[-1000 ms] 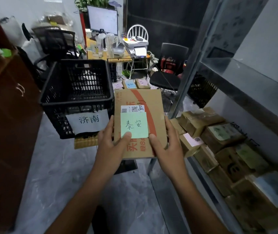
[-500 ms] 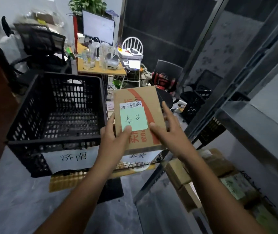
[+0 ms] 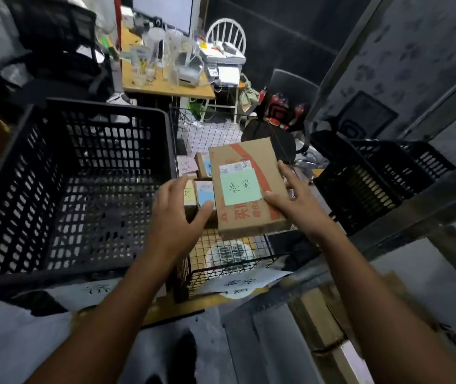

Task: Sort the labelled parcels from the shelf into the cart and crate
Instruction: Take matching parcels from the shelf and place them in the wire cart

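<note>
**Parcel (image 3: 249, 217) over cart (image 3: 210, 253), grip lopsided**

Left hand (image 3: 176, 217) is spread loose, only its thumb at the parcel's edge. Right hand (image 3: 296, 200) pinches the other side. Parcel hangs tilted above the cart. It may tip, hit the small parcels (image 3: 204, 189) or fall into the crate (image 3: 96, 105).

Small parcel-sorting office/stockroom: desk (image 3: 165, 88) w/ monitor (image 3: 163, 9) & printer (image 3: 222, 60) at back, chairs (image 3: 225, 34), black plastic crate (image 3: 96, 106) beside wire cart (image 3: 221, 263) holding labelled parcels (image 3: 204, 189) (handwritten sticky notes), metal shelf (image 3: 404, 214) w/ cardboard boxes (image 3: 318, 325).
</note>
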A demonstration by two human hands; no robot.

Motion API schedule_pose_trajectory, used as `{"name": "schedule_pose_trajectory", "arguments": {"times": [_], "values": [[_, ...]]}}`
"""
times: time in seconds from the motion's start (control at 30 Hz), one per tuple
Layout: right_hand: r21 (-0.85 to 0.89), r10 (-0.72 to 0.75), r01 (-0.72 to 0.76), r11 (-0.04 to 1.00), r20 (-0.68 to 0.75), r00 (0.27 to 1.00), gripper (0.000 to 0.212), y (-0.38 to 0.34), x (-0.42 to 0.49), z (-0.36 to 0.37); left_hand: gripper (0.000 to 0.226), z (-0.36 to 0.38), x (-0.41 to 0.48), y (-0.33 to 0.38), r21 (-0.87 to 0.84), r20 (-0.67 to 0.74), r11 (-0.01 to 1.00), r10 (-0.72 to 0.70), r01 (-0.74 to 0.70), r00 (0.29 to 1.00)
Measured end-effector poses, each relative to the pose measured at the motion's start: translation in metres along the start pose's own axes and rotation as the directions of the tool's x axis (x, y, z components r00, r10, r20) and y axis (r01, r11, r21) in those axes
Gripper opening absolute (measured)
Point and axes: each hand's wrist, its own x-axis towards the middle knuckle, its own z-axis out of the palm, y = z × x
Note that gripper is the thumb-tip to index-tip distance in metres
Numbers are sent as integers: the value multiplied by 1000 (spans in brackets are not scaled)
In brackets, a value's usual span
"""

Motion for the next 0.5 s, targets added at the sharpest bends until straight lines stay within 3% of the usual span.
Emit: {"name": "schedule_pose_trajectory", "arguments": {"times": [0.17,0.27,0.5], "values": [[-62,166,-156,986,233,958,76,41,41,17,108,5,14,-32,245,214,969,-10,-43,977],[-110,247,-222,969,373,894,74,66,59,31,116,11,23,-37,335,282,939,-26,-73,959],[-373,302,-107,922,518,800,78,110,91,68,128,24,32,-42,426,346,898,-53,-106,937]]}}
